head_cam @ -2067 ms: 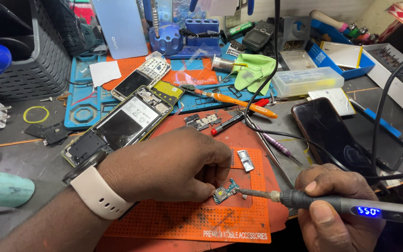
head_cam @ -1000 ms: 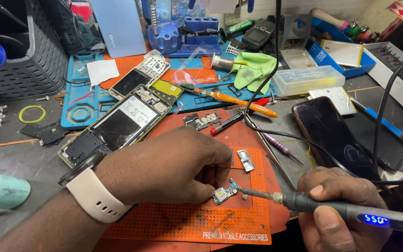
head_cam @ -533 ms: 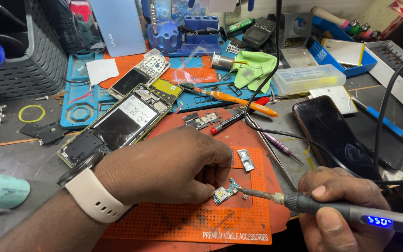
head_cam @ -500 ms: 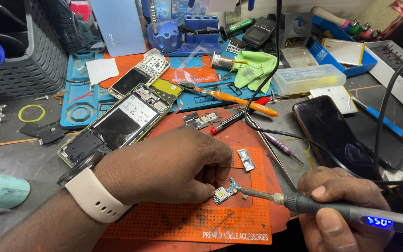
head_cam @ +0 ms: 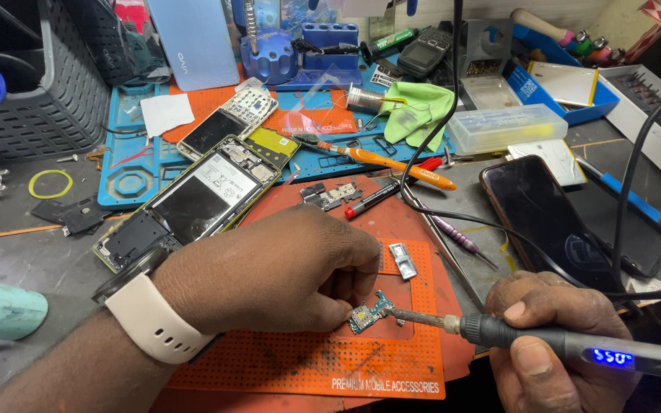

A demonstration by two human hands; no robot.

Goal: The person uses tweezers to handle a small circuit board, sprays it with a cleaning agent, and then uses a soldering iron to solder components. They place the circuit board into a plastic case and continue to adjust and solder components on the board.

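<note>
Left hand point(head_cam: 277, 271): bare, no glove, no rings visible. Forearm bare too, no sleeve in view up to the frame edge. On the wrist a cream/off-white watch strap point(head_cam: 156, 321), rubbery look, smooth & wide, w/ a row of small round adjustment holes along it. Strap sits snug; watch face not seen from here. Knuckles rounded, fingers point(head_cam: 357, 264) short-nailed as far as can be told.

Right hand point(head_cam: 548, 336): also bare, no glove, no ring, no strap seen. Thumbnail short, plain, unpainted. Wrist cut off by the frame edge, so sleeve can't be told.
</note>
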